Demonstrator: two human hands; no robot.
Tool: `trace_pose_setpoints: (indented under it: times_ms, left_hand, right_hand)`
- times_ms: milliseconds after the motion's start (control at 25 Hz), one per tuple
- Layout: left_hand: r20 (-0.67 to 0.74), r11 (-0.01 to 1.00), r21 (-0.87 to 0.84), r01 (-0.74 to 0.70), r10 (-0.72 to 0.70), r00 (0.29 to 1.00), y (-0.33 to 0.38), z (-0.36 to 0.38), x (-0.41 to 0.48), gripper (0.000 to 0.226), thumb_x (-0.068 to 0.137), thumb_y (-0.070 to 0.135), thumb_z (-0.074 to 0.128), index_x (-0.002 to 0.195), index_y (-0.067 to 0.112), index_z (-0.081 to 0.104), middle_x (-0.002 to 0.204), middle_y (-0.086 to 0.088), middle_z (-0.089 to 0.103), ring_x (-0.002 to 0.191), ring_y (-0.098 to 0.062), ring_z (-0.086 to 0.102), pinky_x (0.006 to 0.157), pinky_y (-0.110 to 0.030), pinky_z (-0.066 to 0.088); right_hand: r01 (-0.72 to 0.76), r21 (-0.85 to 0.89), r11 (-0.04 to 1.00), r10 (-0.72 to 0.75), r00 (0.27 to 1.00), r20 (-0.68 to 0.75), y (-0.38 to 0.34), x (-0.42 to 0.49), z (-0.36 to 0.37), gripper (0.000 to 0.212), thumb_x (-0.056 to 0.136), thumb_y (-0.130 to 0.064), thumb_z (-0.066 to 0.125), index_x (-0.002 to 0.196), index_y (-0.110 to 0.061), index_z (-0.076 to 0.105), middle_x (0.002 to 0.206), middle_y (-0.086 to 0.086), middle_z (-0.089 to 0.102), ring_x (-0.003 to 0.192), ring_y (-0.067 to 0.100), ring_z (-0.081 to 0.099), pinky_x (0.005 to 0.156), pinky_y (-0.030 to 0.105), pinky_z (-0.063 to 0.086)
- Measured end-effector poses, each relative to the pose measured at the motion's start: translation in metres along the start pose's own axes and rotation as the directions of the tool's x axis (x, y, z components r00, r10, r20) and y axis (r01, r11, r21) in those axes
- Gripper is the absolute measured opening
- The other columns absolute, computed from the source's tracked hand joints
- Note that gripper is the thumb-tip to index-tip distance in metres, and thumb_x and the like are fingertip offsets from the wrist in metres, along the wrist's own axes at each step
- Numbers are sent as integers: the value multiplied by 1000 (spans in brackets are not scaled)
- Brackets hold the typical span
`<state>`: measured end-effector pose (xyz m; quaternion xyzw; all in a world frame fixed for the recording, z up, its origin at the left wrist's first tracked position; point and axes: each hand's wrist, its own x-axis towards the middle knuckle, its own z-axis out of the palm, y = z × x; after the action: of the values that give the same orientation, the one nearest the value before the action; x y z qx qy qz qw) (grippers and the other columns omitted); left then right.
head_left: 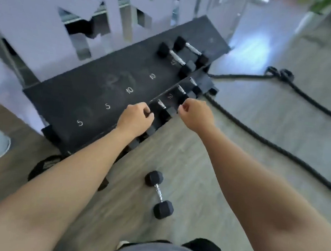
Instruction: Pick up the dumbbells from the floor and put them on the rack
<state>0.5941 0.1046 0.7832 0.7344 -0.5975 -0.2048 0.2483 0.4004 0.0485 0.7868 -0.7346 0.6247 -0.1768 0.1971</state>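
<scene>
Both hands are curled with fingers folded in: the left hand (135, 121) lies at the front edge of the rack (96, 101), and the right hand (195, 113) hovers just beside the lower-tier dumbbells (174, 100). Blur hides whether either grips anything. Chalky numbers on the rack's top shelf read 5, 5, 10, 10; a further mark is unreadable. Two dumbbells (182, 56) sit at the shelf's far end. One dumbbell (159, 194) lies on the wooden floor (195, 186) between the forearms. Thick black ropes (258, 135) trail right.
</scene>
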Motion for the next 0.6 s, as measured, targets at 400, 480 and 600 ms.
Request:
trace_pose_setpoints:
  times_ms: [400, 480, 600]
  left_hand:
    - [269, 964, 96, -248, 214, 939, 42, 89, 35, 17, 86, 39, 63, 96, 25, 65, 77, 8, 63, 78, -14, 60, 68, -31, 48]
    - [314, 960, 56, -276, 245, 917, 31, 111, 58, 18, 86, 36, 64, 97, 22, 66, 80, 3, 64, 81, -17, 60, 69, -30, 47]
    - [450, 942, -4, -336, 302, 840, 8, 157, 86, 21, 87, 33, 64, 101, 17, 67, 86, -2, 64, 85, -20, 60, 75, -31, 49]
  right_hand:
    - [-410, 289, 865, 456, 883, -111, 108, -53, 19, 24, 93, -30, 55, 97, -11, 69, 92, 8, 73, 84, 28, 65, 71, 37, 54]
    - [-506, 320, 801, 563, 818, -116, 119, -50, 40, 26, 94, -31, 56, 102, -11, 69, 98, 9, 74, 90, 28, 65, 74, 35, 52]
    - [-638, 346, 688, 713, 684, -155, 138, -47, 81, 28, 94, -31, 57, 106, -9, 70, 106, 13, 74, 100, 31, 65, 82, 35, 50]
